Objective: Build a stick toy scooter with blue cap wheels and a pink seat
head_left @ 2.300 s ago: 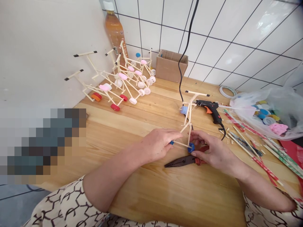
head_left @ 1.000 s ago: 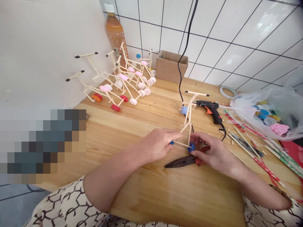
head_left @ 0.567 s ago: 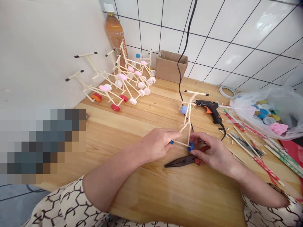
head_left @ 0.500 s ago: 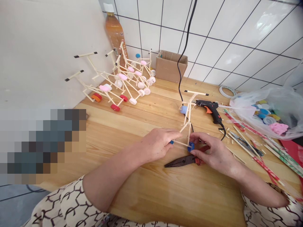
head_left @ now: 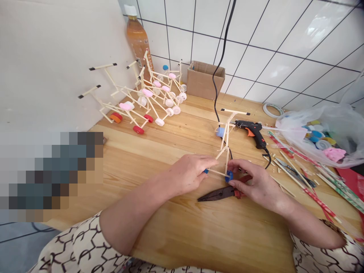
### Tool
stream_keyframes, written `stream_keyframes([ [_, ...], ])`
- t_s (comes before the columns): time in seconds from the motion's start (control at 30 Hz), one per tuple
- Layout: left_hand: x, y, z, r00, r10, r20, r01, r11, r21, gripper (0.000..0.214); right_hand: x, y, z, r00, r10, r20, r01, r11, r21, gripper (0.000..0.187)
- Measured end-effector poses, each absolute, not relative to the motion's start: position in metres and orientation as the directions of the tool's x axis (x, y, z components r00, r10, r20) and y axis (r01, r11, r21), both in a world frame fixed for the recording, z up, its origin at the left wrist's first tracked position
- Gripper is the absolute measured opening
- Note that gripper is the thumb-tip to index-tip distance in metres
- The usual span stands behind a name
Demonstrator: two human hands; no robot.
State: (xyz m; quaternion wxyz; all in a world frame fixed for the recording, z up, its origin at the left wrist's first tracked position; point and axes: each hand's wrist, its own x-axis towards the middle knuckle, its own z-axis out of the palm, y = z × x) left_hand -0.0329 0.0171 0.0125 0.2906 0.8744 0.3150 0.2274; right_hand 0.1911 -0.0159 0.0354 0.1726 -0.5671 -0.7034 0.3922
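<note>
Stick frame [head_left: 227, 148], near end between left grip [head_left: 189, 172] and right grip [head_left: 253, 182], each pinching a blue cap [head_left: 229, 176].

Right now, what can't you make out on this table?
All in the head view:
Left blue bottle-cap wheel: mostly hidden by the left hand.
Needle-nose pliers: handles partly covered by the right hand.
Glue gun: tip lost against the wooden-stick tricycle.
Cardboard box: floor hidden by its front wall.
Drink bottle: print too small to read.

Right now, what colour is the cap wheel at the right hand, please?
The cap wheel is blue, best seen in the head view.
</note>
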Motion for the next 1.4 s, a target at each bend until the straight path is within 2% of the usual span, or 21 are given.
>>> stream_keyframes([
  [1.27, -0.0329, 0.0174, 0.0125, 0.697, 0.683, 0.216, 0.421, -0.634, 0.648, 0.031, 0.1903, -0.0149, 0.0355, -0.304, 0.924, -0.233, 0.619, 0.006, -0.785, 0.029],
  [1.4, -0.033, 0.0173, 0.0125, 0.696, 0.686, 0.211, 0.426, -0.631, 0.649, 0.03, 0.1916, -0.0151, 0.0353, -0.309, 0.927, -0.213, 0.641, 0.037, -0.767, 0.028],
])
